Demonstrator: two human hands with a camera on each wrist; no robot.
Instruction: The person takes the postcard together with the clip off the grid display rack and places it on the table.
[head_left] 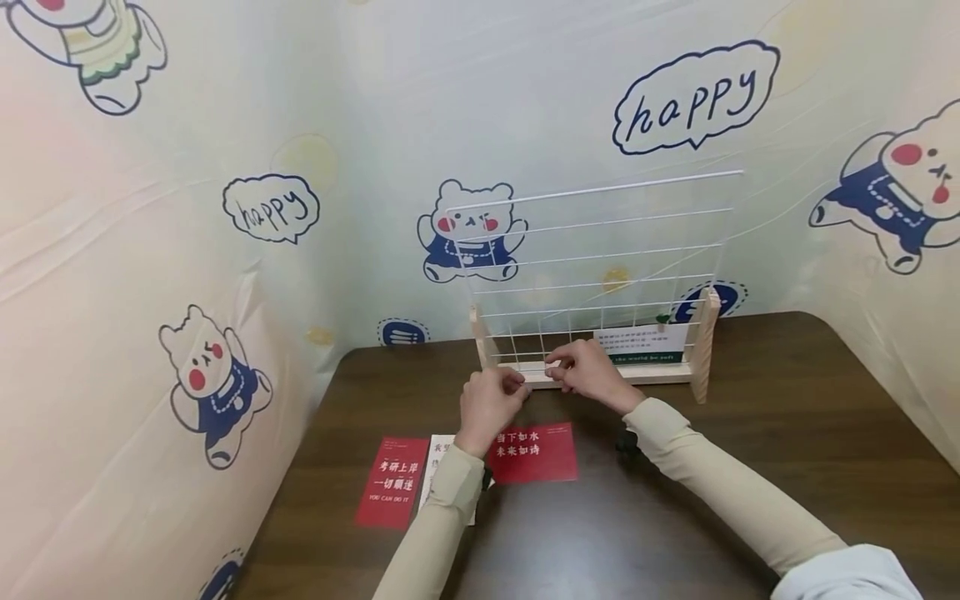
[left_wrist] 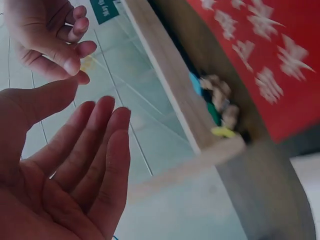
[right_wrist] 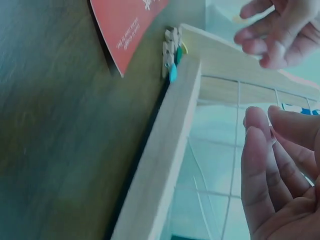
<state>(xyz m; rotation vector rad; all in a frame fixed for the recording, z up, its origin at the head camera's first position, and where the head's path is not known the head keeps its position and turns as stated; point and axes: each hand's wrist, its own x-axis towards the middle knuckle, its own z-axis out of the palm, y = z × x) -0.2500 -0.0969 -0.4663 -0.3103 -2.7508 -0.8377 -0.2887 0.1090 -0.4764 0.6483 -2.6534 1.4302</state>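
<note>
In front of a white wire grid rack (head_left: 592, 287) with a wooden base (right_wrist: 165, 145), both hands are raised close together. My left hand (head_left: 491, 408) is by the rack's left end, its fingers loosely bent and thumb apart in the left wrist view. My right hand (head_left: 588, 371) is by the lower grid wires, fingers half bent, thumb tip near the forefinger; nothing shows between them. Small clothespins (left_wrist: 220, 100) with coloured ends lie along the base near its left foot. A white and green card (head_left: 641, 343) hangs low on the grid's right side, beside a small green clip (head_left: 662, 318).
Red cards with white lettering, one on the left (head_left: 392, 482) and one on the right (head_left: 536, 454), lie on the dark wooden table (head_left: 600, 525). A white card (head_left: 442, 454) lies between them, partly under the left forearm. Printed cloth (head_left: 375, 125) hangs behind.
</note>
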